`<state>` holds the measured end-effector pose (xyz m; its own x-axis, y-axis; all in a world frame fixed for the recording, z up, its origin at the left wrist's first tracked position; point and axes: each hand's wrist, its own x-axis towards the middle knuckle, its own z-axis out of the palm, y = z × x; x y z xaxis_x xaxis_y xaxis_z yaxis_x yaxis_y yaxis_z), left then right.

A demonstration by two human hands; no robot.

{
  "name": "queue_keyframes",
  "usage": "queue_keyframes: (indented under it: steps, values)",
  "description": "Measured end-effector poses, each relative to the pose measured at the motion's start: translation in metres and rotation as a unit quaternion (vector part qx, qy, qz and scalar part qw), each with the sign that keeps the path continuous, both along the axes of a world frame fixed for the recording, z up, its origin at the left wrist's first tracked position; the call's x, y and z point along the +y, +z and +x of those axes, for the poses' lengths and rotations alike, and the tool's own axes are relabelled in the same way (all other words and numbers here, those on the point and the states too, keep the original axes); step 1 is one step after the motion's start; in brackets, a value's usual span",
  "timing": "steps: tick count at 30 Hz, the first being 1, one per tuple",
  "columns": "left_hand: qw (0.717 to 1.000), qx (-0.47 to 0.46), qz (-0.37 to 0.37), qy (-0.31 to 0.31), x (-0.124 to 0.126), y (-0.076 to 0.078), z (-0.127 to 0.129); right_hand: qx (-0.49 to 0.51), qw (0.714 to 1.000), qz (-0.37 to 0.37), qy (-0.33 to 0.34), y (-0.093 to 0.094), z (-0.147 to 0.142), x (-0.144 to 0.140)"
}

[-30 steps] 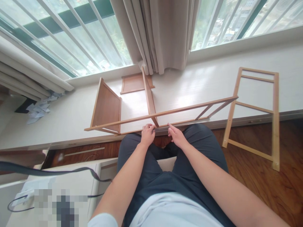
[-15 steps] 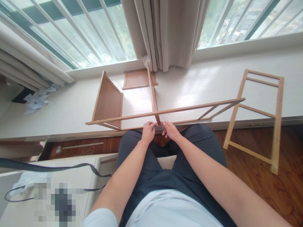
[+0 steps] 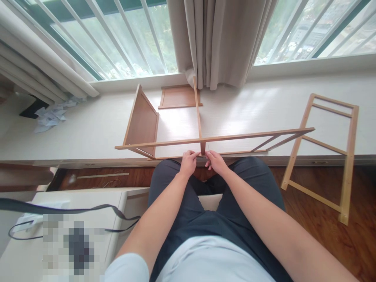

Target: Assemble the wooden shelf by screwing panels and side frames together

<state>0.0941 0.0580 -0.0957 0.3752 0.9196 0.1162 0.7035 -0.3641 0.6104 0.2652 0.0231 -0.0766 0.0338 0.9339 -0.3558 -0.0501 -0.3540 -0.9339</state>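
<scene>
A half-built wooden rack frame (image 3: 235,137) lies on its side on the white window ledge (image 3: 258,109), with a brown panel (image 3: 142,119) standing at its left end and a thin upright bar (image 3: 197,113) across the middle. My left hand (image 3: 188,162) and my right hand (image 3: 216,161) meet at the frame's near rail, right where the middle bar joins it. The left fingers pinch the rail beside the joint. Held at the joint in the right fingertips is a thin, small metal piece, too small to identify.
A separate ladder-like side frame (image 3: 349,156) leans from the ledge down to the wooden floor at right. A loose brown panel (image 3: 179,97) lies by the curtain (image 3: 220,39). Crumpled papers (image 3: 51,117) sit at far left. A white cabinet (image 3: 58,219) with a dark strap is at lower left.
My right hand slid left along the rail until it met the left hand at the middle joint. The view shifted slightly, so everything appears further right.
</scene>
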Motion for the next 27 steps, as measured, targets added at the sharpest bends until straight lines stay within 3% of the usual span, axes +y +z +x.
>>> queue_keyframes:
  steps: [9, 15, 22, 27]
  values:
    - [1.0, 0.003, -0.003, -0.001, -0.001, 0.003, 0.0, 0.014, 1.0, -0.006, 0.0, -0.001, 0.001, -0.003]
    - [1.0, 0.015, 0.017, 0.007, -0.004, 0.008, -0.004, -0.011, 1.0, 0.013, -0.025, 0.004, 0.017, -0.014]
    - [0.998, -0.003, 0.039, 0.038, -0.013, 0.022, -0.012, -0.084, 0.996, 0.03, -0.024, 0.012, 0.036, -0.032]
    - [0.996, -0.021, 0.056, 0.06, -0.021, 0.036, -0.018, -0.118, 0.992, 0.035, -0.003, 0.026, 0.032, -0.051]
